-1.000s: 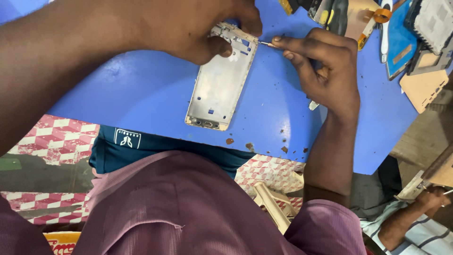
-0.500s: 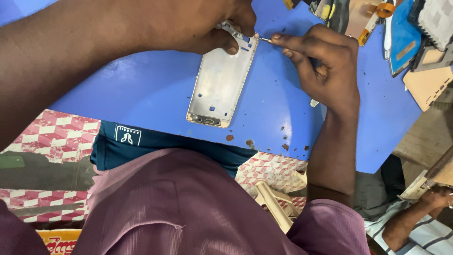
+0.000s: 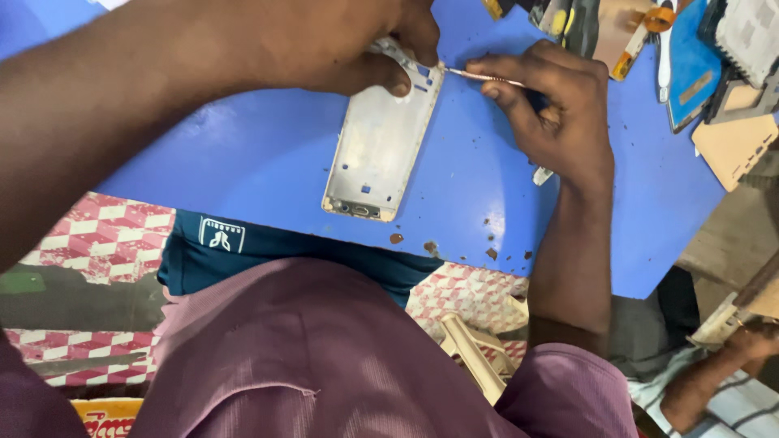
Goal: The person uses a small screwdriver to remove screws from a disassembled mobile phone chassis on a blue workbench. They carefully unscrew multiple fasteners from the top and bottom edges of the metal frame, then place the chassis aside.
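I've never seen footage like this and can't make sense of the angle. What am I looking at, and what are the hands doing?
The camera sits on a person's head and looks down, so you see their own arms and purple shirt from above. The left hand pins the top of a bare phone frame to a blue table. The right hand holds a thin metal tool with its tip at the frame's upper corner. More tools and parts lie at the far right. Another person's arm shows at the lower right.

Phone repair workshop, blue worktable (image 3: 243, 154), bare phone frame (image 3: 377, 150), scattered tools (image 3: 641, 36), spare parts (image 3: 734, 146)
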